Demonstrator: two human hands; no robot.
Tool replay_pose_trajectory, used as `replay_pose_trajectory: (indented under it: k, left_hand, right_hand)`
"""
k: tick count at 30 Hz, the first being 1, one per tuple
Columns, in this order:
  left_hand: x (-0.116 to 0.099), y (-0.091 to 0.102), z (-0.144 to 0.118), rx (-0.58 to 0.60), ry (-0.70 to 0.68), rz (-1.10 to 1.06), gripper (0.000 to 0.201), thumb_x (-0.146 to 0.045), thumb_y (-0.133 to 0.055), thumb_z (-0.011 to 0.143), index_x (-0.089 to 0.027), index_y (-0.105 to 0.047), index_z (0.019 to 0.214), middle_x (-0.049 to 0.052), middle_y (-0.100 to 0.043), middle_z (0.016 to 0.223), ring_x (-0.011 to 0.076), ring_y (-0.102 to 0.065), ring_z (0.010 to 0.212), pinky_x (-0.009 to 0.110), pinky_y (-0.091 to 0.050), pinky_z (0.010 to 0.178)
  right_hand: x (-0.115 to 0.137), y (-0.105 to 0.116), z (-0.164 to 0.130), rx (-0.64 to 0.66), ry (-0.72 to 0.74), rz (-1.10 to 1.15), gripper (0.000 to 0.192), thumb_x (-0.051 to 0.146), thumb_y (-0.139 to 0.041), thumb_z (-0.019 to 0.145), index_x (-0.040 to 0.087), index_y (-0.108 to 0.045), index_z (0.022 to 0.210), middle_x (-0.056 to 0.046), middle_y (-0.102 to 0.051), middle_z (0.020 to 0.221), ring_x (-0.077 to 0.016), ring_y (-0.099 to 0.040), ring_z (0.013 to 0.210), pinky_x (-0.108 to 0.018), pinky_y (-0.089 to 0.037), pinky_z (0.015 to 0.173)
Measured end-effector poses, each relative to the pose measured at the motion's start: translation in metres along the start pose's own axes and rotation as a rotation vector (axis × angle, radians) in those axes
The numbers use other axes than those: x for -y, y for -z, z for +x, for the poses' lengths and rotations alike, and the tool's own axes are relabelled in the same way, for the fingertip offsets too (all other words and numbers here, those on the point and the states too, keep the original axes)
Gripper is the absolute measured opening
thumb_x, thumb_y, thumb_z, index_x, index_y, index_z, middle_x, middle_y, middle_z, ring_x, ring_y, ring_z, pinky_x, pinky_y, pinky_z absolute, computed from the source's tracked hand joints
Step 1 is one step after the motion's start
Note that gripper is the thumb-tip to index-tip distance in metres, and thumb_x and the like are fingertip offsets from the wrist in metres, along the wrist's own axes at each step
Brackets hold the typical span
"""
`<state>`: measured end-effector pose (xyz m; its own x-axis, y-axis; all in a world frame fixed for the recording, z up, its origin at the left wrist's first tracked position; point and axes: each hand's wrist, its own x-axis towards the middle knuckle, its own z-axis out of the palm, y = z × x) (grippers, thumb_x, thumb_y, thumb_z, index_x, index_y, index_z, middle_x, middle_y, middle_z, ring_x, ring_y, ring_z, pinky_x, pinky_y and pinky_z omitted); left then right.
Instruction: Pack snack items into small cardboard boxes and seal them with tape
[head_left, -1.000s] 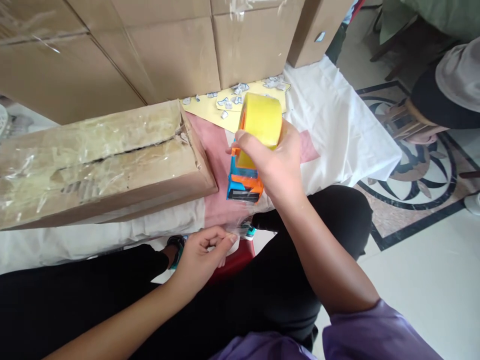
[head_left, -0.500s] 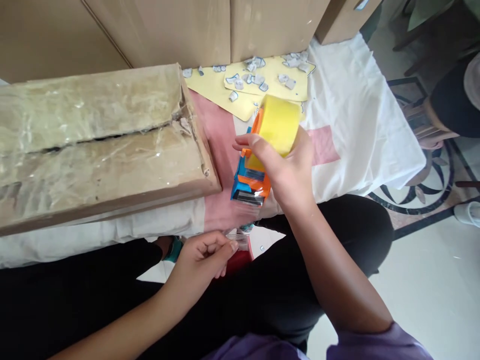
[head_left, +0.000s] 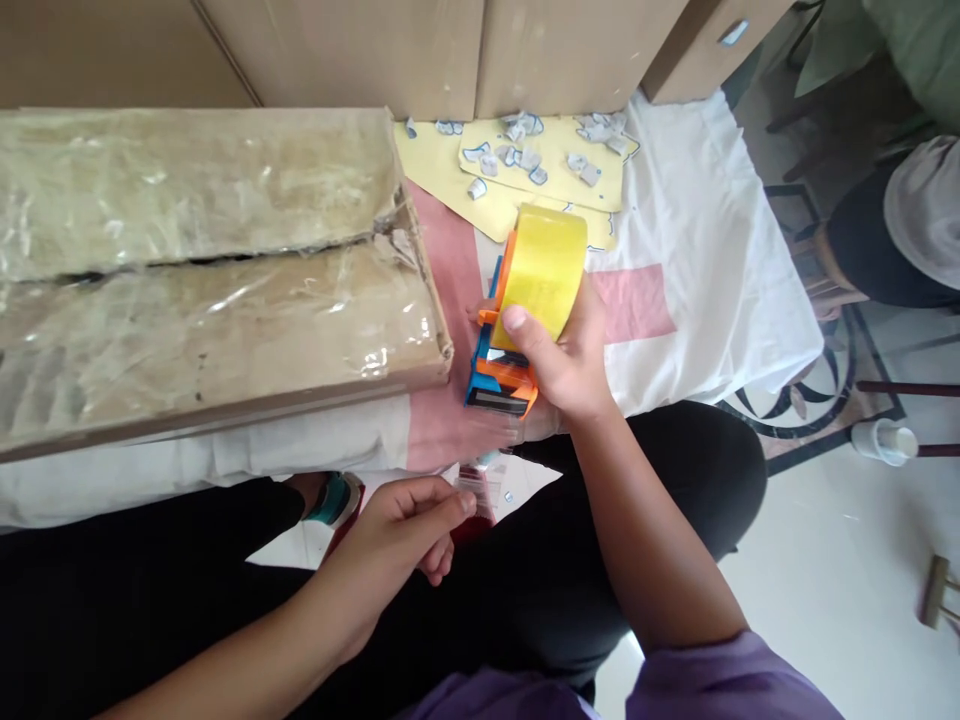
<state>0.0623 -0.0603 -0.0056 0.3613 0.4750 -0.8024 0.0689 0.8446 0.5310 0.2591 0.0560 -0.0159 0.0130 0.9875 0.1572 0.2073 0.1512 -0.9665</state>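
Observation:
My right hand (head_left: 559, 350) is wrapped round a tape dispenser (head_left: 501, 378) with blue and orange parts and a wide yellow roll of tape (head_left: 546, 268). It is held over the cloth near the table's front edge, cutter end towards me. Below and to the left, my left hand (head_left: 416, 525) pinches the end of a strip of clear tape (head_left: 487, 485) between thumb and fingers. The strip appears to run up towards the dispenser, though its clear middle is hard to make out. To the left lies a cardboard box (head_left: 285, 330), its top covered in shiny tape, with a dark seam along the middle.
Large cardboard boxes (head_left: 360, 50) line the back of the table. Yellow sheets (head_left: 435, 185) with torn paper scraps (head_left: 525, 160) lie before them. A white and pink cloth (head_left: 712, 240) covers the table. A white cup (head_left: 885, 440) is on the floor at right.
The dispenser has turned slightly in my right hand's grip, and its fingers now show less. My left hand still pinches the tape end. The view has shifted a little.

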Motion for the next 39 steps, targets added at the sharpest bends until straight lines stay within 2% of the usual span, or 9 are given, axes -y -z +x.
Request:
replay_pose_trajectory:
  k: [7,15,20,25,27,29,33,36,39]
  left_hand:
    - [-0.001,-0.001,0.003,0.035,-0.009,0.080,0.042,-0.057,-0.075,0.073,-0.017,-0.062,0.064,-0.003,-0.051,0.045,0.0095,-0.046,0.044,0.020,-0.036,0.046]
    - [-0.008,0.003,0.004,0.094,0.130,0.173,0.043,-0.061,-0.070,0.079,-0.017,-0.071,0.081,0.000,-0.059,0.049,0.0116,-0.053,0.045,0.018,-0.031,0.042]
    - [0.018,-0.013,-0.001,0.131,0.067,0.133,0.043,-0.059,-0.061,0.084,-0.017,-0.067,0.077,-0.003,-0.052,0.041,0.0091,-0.040,0.039,0.021,-0.023,0.046]
    - [0.047,-0.017,-0.005,0.214,0.046,0.417,0.041,-0.049,-0.051,0.091,-0.017,-0.073,0.079,0.002,-0.063,0.053,0.0127,-0.049,0.049,0.024,-0.033,0.052]
    - [0.045,-0.016,-0.008,0.180,-0.031,0.520,0.030,-0.043,-0.058,0.088,-0.019,-0.076,0.094,0.004,-0.072,0.071,0.0159,-0.060,0.061,0.026,-0.040,0.058]
    - [0.037,-0.014,-0.011,0.020,-0.210,0.522,0.036,-0.037,-0.066,0.085,-0.023,-0.069,0.118,0.006,-0.075,0.096,0.0189,-0.067,0.078,0.028,-0.047,0.065]
    - [0.019,-0.013,-0.019,-0.204,-0.577,0.214,0.048,-0.029,-0.070,0.087,-0.028,-0.051,0.130,0.010,-0.060,0.139,0.0227,-0.063,0.118,0.032,-0.054,0.088]
    - [0.011,-0.011,-0.020,-0.148,-0.689,0.076,0.051,-0.026,-0.074,0.087,-0.029,-0.048,0.130,0.007,-0.055,0.146,0.0223,-0.055,0.133,0.036,-0.048,0.108]
    - [0.006,-0.008,-0.019,0.008,-0.605,0.109,0.050,-0.029,-0.077,0.084,-0.028,-0.055,0.129,0.007,-0.066,0.133,0.0222,-0.062,0.124,0.038,-0.048,0.109]
  right_hand:
    - [0.009,-0.011,-0.008,-0.027,0.053,0.105,0.040,0.065,-0.067,0.084,0.031,-0.060,0.103,-0.003,-0.069,0.091,-0.0240,-0.069,0.087,-0.046,-0.061,0.077]
    - [0.023,-0.005,-0.016,-0.004,0.045,0.088,0.042,0.069,-0.062,0.084,0.032,-0.059,0.104,-0.004,-0.069,0.094,-0.0266,-0.068,0.090,-0.049,-0.061,0.075]
    - [0.022,-0.002,-0.016,0.087,0.034,0.047,0.044,0.069,-0.066,0.081,0.032,-0.061,0.103,-0.005,-0.071,0.093,-0.0295,-0.070,0.094,-0.048,-0.062,0.072]
    - [0.029,0.002,-0.010,0.029,0.068,0.092,0.040,0.071,-0.060,0.084,0.035,-0.062,0.103,-0.003,-0.073,0.094,-0.0295,-0.071,0.101,-0.046,-0.062,0.072]
    - [0.033,0.005,-0.008,0.019,0.085,0.094,0.039,0.071,-0.059,0.085,0.036,-0.062,0.103,-0.003,-0.074,0.094,-0.0296,-0.071,0.104,-0.045,-0.061,0.070]
    - [0.035,0.006,-0.008,0.015,0.098,0.104,0.038,0.070,-0.060,0.085,0.036,-0.063,0.102,-0.003,-0.075,0.095,-0.0297,-0.071,0.107,-0.045,-0.062,0.070]
    - [0.040,0.000,-0.014,0.047,0.117,0.172,0.034,0.065,-0.063,0.086,0.035,-0.066,0.103,0.000,-0.076,0.101,-0.0294,-0.070,0.112,-0.042,-0.063,0.072]
    - [0.048,-0.009,-0.021,0.091,0.095,0.257,0.033,0.064,-0.065,0.085,0.035,-0.067,0.100,0.003,-0.076,0.098,-0.0280,-0.071,0.110,-0.040,-0.063,0.074]
    - [0.057,-0.015,-0.028,0.145,0.056,0.341,0.032,0.062,-0.068,0.084,0.034,-0.066,0.100,0.005,-0.075,0.091,-0.0248,-0.074,0.098,-0.040,-0.065,0.074]
